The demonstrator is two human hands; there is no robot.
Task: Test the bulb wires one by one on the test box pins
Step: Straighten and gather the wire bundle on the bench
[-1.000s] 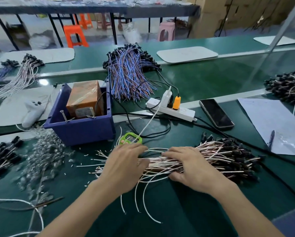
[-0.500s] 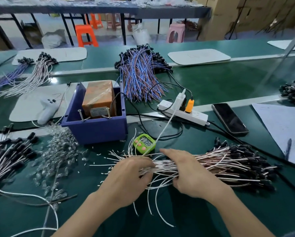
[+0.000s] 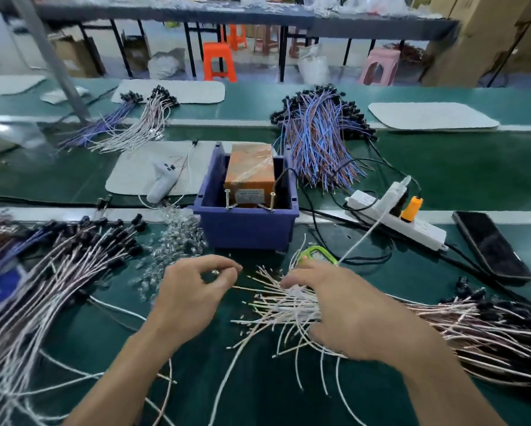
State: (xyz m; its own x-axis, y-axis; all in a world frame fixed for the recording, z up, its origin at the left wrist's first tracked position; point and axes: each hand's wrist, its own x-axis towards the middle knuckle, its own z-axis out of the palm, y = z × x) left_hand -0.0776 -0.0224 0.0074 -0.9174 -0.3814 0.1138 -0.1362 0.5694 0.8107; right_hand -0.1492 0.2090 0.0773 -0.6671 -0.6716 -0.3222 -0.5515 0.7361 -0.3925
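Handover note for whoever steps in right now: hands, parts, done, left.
Left hand: curled, off the wire bundle; unclear if it pinches anything.
Right hand: grips the wire bundle near its bare ends.
Test box: ahead in the blue bin, both pins free.
Done: nothing on the pins yet.
Left: single out one wire, touch it to the pins, repeat.

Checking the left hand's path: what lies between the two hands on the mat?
In the head view, the stripped ends of the wire bundle fan out on the green mat between the left hand and right hand.
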